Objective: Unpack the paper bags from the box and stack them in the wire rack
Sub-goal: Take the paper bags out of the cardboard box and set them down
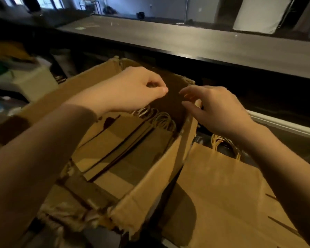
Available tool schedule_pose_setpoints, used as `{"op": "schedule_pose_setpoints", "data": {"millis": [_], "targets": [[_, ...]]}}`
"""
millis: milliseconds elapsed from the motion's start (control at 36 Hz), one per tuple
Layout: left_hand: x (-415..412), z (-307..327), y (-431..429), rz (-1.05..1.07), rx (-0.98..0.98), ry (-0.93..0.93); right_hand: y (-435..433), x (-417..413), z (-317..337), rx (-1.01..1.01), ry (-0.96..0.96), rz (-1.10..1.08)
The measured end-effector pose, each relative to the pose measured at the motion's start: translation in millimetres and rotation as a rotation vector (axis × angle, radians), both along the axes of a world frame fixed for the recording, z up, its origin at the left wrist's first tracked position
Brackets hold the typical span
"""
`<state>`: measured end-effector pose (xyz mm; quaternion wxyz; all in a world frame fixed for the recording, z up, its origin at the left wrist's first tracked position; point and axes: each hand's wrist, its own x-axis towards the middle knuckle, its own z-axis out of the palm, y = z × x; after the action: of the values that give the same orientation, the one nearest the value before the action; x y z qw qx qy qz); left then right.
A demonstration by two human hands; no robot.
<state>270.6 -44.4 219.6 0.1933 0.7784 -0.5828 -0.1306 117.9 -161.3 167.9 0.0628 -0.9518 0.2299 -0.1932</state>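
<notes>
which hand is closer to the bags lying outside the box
Right. The right hand hovers by the right wall of the box, just past those bags; the left hand is over the box, farther left.

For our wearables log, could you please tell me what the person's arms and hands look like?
The left hand and the right hand are bare: no gloves, rings or watch show. On the left, a close-fitting brownish sleeve seems to end at the wrist, though the dim light makes this uncertain. The right forearm shows no cuff.
</notes>
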Motion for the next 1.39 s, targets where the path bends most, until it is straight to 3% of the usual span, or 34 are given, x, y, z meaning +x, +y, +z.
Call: {"op": "schedule_pose_setpoints", "data": {"millis": [194, 528, 806, 1111, 1389], "targets": [[80, -23, 27, 0.123, -0.015, 0.011, 3, 98, -1, -0.128, 0.169, 0.095], [153, -79, 39, 0.195, 0.123, 0.055, 12, 206, -46, -0.224, 0.636, 0.227], [158, -97, 43, 0.106, 0.243, -0.150, 1, 223, -96, -0.010, 0.957, 0.210], [155, -98, 38, 0.081, 0.253, -0.158, -17, 209, -115, -0.035, 0.880, 0.236], [161, -97, 42, 0.111, 0.282, -0.097, -9, 213, -115, -0.265, 0.778, 0.399]]}}
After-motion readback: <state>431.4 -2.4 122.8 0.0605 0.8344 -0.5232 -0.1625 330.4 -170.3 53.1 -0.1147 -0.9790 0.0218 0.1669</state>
